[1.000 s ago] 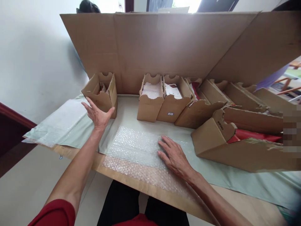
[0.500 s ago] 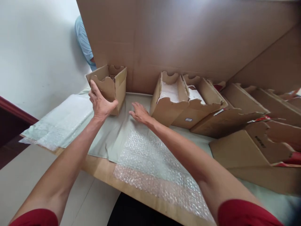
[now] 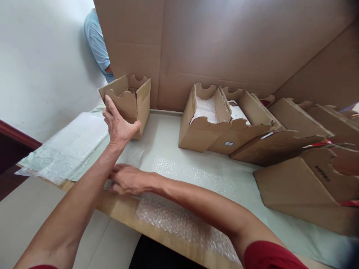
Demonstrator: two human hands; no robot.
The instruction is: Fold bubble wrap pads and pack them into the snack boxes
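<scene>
My left hand [image 3: 119,125] spans the front of a cardboard box [image 3: 144,104] with scalloped ends, its fingers at the upper left and its thumb by the right corner. Inside that box, brown contents barely show. Lower down, my right hand [image 3: 127,180] is curled at the front edge of a pale green cloth [image 3: 161,140], partly behind my left forearm and blurred at the fingertips. The fingers appear closed on the cloth. Bubble wrap [image 3: 179,216] hangs over the table's front edge under my right forearm.
A row of cardboard boxes [image 3: 204,134] stands to the right, several of them leaning. Another box [image 3: 297,183] sits nearer on the right. Flat bubble wrap [image 3: 75,138] lies at left. A tall cardboard panel [image 3: 210,48] backs the table; a person's blue sleeve [image 3: 95,35] shows beyond it.
My right hand has come from beside the row of boxes to the front edge of the cloth, leftward and nearer. The cloth's folds look smoother. My left hand stays at its box.
</scene>
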